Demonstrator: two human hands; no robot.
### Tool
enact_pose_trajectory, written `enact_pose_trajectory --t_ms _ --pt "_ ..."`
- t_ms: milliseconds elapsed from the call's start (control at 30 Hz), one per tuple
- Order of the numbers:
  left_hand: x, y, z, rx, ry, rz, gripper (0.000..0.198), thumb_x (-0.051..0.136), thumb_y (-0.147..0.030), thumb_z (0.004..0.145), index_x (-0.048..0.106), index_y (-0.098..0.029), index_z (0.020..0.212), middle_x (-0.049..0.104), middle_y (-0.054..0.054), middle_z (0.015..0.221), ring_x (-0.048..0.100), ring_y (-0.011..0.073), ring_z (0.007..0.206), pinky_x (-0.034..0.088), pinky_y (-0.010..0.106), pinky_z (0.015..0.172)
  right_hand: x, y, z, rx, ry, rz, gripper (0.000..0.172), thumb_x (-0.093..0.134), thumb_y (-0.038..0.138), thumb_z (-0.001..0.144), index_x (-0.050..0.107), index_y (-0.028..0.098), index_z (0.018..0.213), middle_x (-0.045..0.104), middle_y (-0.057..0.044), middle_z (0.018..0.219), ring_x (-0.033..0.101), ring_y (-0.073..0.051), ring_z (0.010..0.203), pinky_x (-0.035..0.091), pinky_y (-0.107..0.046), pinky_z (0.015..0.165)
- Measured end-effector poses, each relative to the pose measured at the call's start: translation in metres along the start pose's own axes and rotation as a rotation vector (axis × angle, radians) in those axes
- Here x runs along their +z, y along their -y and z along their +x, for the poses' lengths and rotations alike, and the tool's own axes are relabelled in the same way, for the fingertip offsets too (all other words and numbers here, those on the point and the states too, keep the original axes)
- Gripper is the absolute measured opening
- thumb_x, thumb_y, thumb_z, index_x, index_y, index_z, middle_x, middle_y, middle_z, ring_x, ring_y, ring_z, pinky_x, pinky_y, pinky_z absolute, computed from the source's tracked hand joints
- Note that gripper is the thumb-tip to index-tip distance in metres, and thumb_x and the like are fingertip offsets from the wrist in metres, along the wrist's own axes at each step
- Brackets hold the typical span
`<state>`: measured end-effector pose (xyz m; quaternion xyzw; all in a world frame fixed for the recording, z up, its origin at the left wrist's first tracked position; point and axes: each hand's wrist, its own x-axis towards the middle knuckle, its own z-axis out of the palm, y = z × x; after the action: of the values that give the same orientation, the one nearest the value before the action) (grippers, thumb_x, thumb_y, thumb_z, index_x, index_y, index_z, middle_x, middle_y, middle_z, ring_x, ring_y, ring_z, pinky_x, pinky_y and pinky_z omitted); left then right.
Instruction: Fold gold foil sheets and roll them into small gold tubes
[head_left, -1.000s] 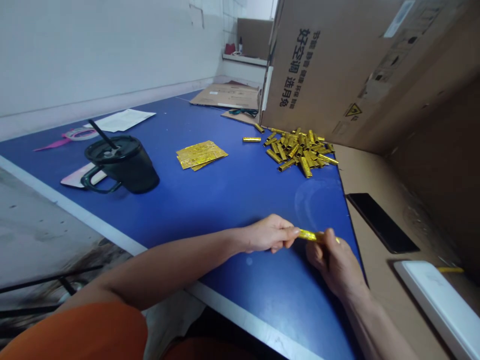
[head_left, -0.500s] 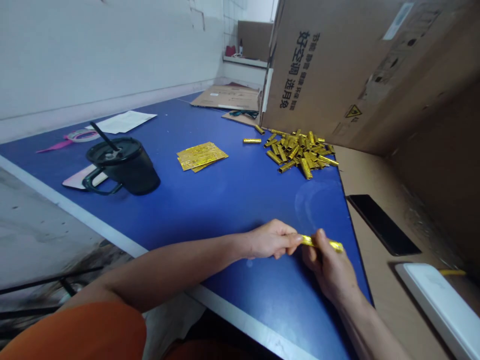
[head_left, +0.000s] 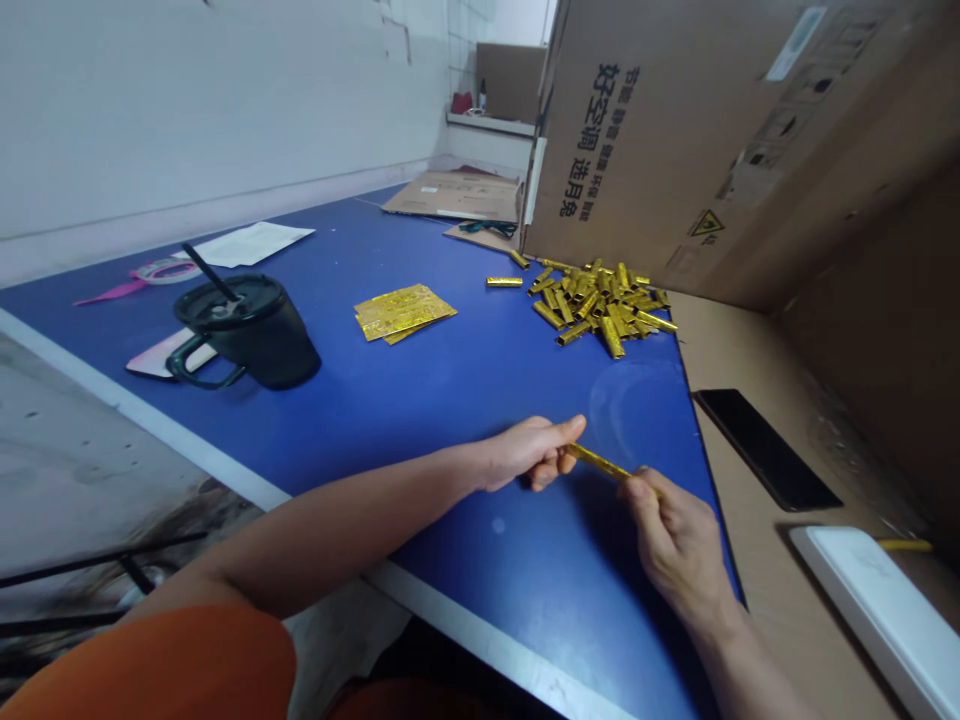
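Note:
Between my two hands a narrow strip of gold foil paper (head_left: 600,461) is held by its ends above the blue table. My left hand (head_left: 541,450) pinches the left end, thumb on top and fingers curled below. At the other end my right hand (head_left: 675,530) is closed round the strip, its thumb pressed along it. Beyond my hands lies a heap of small gold foil tubes (head_left: 589,300), with one loose gold tube (head_left: 504,282) to its left. A few flat gold foil sheets (head_left: 405,311) are stacked farther left.
A dark lidded mug with a straw (head_left: 255,330) stands at the left, by white papers (head_left: 251,243) and a pink tape roll (head_left: 165,271). A large cardboard box (head_left: 660,150) rises behind the heap. On cardboard at right lie a black phone (head_left: 769,450) and a white device (head_left: 874,610).
My hands have drawn apart: the left has gone slightly left and up, the right a little to the right and down. More of the gold strip shows between them, now slanting.

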<state>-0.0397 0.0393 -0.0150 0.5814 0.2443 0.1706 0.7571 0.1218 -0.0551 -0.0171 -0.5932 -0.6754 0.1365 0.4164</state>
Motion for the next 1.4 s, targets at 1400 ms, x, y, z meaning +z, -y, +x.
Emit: enact_pose_trajectory --t_ms 1400 --pt "0.007 0.002 -0.002 0.189 -0.071 0.320 0.031 0.039 -0.035 0.083 0.050 -0.014 0.063 0.047 -0.005 0.044 0.036 0.0053 0.040 0.028 0.018 0.044 0.005 0.007 -0.001 -0.080 0.133 -0.063 0.031 0.039 0.029 0.085 0.048 0.019 0.058 0.038 0.005 0.047 0.035 -0.007 0.041 0.028 -0.021 0.044"
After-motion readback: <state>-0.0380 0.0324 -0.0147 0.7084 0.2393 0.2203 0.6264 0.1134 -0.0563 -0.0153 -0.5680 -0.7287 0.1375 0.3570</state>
